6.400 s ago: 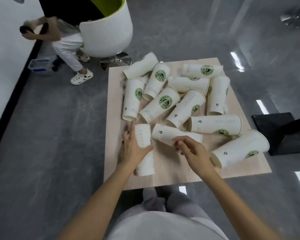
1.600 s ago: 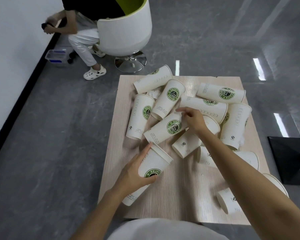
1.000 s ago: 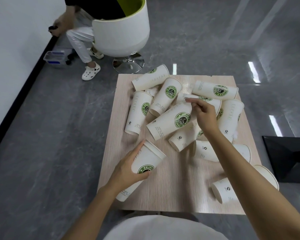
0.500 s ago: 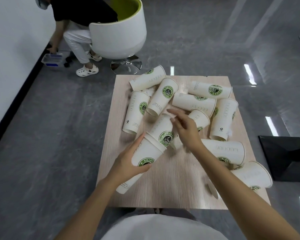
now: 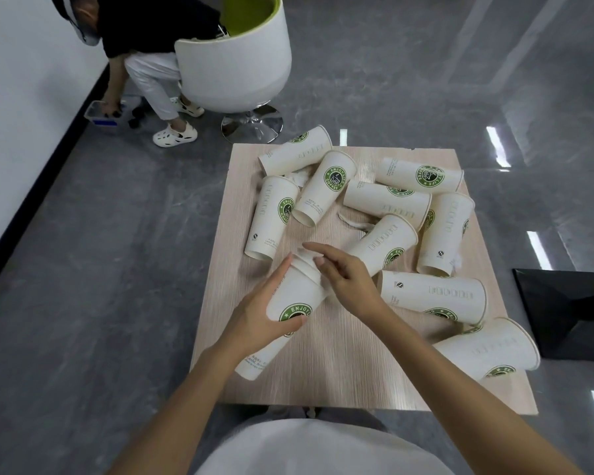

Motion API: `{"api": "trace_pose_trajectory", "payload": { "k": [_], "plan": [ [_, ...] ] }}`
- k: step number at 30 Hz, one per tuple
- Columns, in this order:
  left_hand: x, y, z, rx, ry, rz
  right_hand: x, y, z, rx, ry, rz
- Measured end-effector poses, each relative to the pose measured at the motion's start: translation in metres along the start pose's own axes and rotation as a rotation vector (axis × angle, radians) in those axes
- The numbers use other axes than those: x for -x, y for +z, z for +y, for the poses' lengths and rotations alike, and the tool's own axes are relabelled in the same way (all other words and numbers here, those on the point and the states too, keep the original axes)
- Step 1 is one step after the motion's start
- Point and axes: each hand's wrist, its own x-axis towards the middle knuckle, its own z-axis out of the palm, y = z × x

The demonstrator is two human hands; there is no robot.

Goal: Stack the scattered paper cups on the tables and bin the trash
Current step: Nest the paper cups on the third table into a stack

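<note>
On the tabletop (image 5: 340, 368), stacked cups (image 5: 294, 296) lie centre-left, loose cups (image 5: 388, 204) above and right; a chair (image 5: 240, 66) stands upper left.

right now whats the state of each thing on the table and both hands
cup stack: nested, held tilted, rim pointing away from the person
left hand: grips the stack's side
right hand: fingers loose at the stack's rim, holding nothing
loose cups: nine, all lying on their sides, unstacked
tissue scraps: crumpled, lying between the cups, not binned
</note>
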Motion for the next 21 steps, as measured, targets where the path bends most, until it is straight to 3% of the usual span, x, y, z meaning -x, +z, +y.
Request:
{"api": "trace_pose_trajectory", "payload": {
  "k": [13, 21],
  "plan": [
    [-0.007, 0.002, 0.004, -0.016, -0.028, -0.008, -0.001, 0.000, 0.004, -0.058, 0.032, -0.019],
    [-0.019, 0.008, 0.008, -0.069, -0.005, -0.026, -0.003, -0.012, 0.013, -0.116, 0.054, 0.083]
  ]
}}
